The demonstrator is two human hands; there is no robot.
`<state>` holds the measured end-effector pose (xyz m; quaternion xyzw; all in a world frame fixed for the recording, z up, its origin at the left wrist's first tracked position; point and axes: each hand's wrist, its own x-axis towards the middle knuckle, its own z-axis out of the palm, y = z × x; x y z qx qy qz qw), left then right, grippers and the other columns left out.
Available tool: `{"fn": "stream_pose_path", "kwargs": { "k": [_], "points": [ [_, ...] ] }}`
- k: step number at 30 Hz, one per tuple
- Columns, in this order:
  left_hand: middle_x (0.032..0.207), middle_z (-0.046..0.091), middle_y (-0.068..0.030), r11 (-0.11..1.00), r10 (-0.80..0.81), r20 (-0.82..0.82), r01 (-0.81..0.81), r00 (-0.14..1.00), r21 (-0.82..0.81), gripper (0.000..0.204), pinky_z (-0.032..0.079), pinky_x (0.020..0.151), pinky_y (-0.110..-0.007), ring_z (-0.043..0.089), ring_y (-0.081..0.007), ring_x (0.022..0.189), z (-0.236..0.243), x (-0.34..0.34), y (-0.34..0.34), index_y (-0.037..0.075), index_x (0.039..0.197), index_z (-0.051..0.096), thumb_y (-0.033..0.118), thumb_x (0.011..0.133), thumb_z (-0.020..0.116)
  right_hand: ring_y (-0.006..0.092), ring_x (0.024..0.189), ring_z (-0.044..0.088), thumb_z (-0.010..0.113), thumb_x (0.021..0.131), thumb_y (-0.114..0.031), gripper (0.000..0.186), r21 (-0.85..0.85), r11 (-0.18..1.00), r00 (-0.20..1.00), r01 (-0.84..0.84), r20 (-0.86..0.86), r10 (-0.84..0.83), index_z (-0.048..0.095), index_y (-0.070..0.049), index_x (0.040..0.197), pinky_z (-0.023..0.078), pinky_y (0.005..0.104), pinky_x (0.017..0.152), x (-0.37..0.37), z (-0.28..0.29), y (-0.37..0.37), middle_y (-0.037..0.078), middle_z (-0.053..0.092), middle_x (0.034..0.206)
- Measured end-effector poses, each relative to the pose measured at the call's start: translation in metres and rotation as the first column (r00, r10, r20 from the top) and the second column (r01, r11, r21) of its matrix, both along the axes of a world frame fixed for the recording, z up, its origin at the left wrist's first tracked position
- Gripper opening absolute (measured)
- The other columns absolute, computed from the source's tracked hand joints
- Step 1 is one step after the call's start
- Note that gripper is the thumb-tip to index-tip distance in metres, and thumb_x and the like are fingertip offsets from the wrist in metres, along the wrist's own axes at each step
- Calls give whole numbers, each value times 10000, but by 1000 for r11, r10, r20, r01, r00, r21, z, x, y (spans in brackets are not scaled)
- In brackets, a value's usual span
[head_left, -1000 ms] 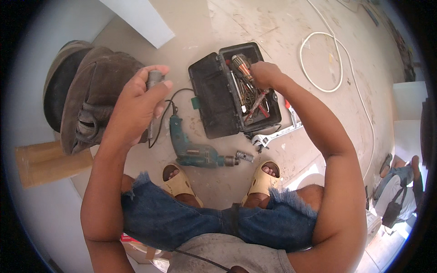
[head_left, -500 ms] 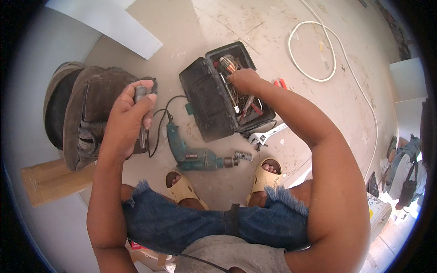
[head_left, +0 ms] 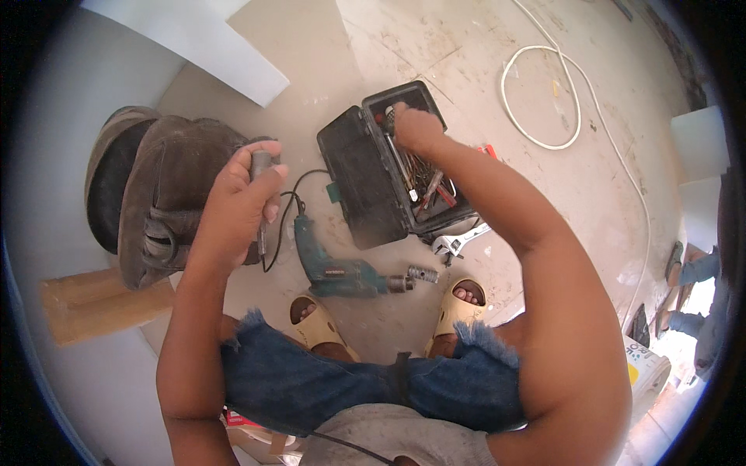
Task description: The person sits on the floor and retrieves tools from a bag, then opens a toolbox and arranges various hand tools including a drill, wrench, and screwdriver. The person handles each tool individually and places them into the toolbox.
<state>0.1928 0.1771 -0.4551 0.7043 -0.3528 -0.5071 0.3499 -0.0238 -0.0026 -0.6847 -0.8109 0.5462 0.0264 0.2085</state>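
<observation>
My left hand [head_left: 239, 194], raised beside the brown bag, is closed around a grey metal cylinder [head_left: 262, 165]; a thin shaft shows below the fingers. My right hand [head_left: 418, 130] reaches into the far end of an open black toolbox [head_left: 361, 182]. Its fingers are curled together at a patterned, rounded handle [head_left: 390, 113], mostly covered by the hand; I cannot make out what they grip. Thin bits and red-handled tools [head_left: 435, 194] lie in the box. On the floor before me rest a green corded drill [head_left: 334, 270] and a short grey hollow metal cylinder [head_left: 423, 274].
An adjustable wrench [head_left: 457, 242] lies by the box's near end. The brown bag [head_left: 175, 179] and a cardboard piece [head_left: 109, 304] are at left. A white cable [head_left: 579, 116] loops across the floor at far right. People's legs [head_left: 688, 291] show at the right edge.
My right hand has shifted toward the far end of the toolbox and now covers most of the striped handle seen before. My left hand keeps the metal cylinder. The view has moved slightly.
</observation>
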Motion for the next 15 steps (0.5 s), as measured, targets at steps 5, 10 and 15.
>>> {"fn": "stream_pose_path", "kwargs": {
  "k": [5,10,15],
  "points": [
    [749,499,37,1000,-7,6,7,1000,4,379,373,561,-230,447,-67,607,0,-2,2,50,1310,556,171,959,633,363,1085,708,618,882,-159,463,95,980,982,175,50,-180,552,44,1293,576,462,886,-1,-26,-4,242,721,1124],
    [740,493,37,1000,-5,11,5,1000,-13,377,373,559,-232,445,-67,605,5,2,2,42,1307,554,159,958,630,367,1108,701,650,841,-153,479,157,984,997,78,-30,-75,583,48,1271,570,449,908,-2,-10,-3,253,711,1159],
    [753,490,43,1000,-11,-21,11,1000,-14,362,361,559,-228,447,-62,619,4,-1,2,28,1296,536,154,969,630,360,1115,700,709,815,-188,470,216,967,991,132,-27,-129,619,50,1210,559,440,935,6,-10,-5,254,706,1177]
  ]
}}
